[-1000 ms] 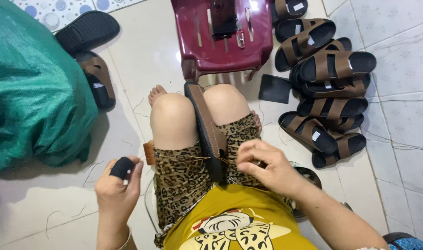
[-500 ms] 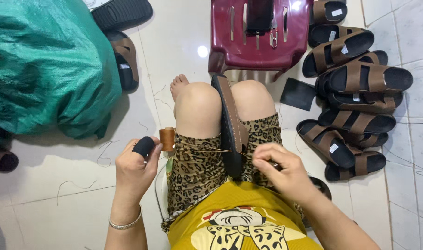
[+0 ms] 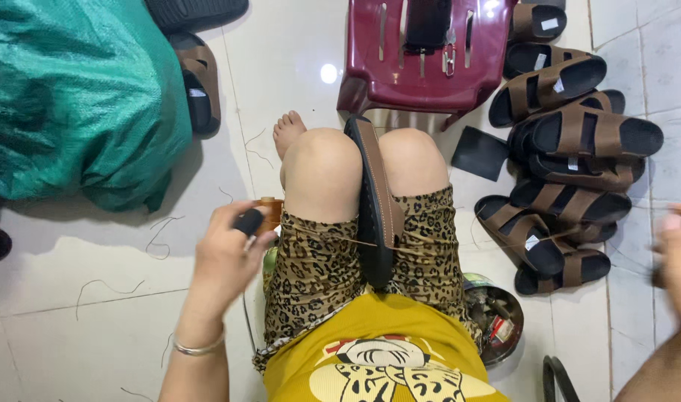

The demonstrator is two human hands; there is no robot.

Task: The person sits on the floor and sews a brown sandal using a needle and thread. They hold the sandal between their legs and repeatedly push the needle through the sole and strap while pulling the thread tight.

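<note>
From the head camera, looking down: the person sits with a brown sole [image 3: 375, 201] clamped on edge between the knees, its far end pointing at a dark red stool [image 3: 422, 56]. A thin thread [image 3: 333, 239] runs tight across the lap, through the sole, from the left hand out toward the right.

The left hand [image 3: 225, 253] is at the left of the lap, fingers curled shut round a small black handle [image 3: 248, 222], whose top sticks out above the fist. Just beyond it, touching the left thigh, is a brown thread spool [image 3: 269, 212]. A silver bangle [image 3: 197, 347] sits on the wrist.

The right hand [image 3: 679, 257] is pulled far out to the right edge and is blurred; whether its fingers are together or apart I cannot tell, nor what it holds.

At the right lies a heap of brown strapped sandals [image 3: 571, 160], with a flat black piece [image 3: 480, 152] between them and the right knee. Near the right hip stands a round metal tin [image 3: 497, 320] of small bits. At far left a green sack [image 3: 72, 97] fills the corner, a sandal [image 3: 199, 85] beside it. Loose thread ends lie on the white tile floor [image 3: 94, 313]
</note>
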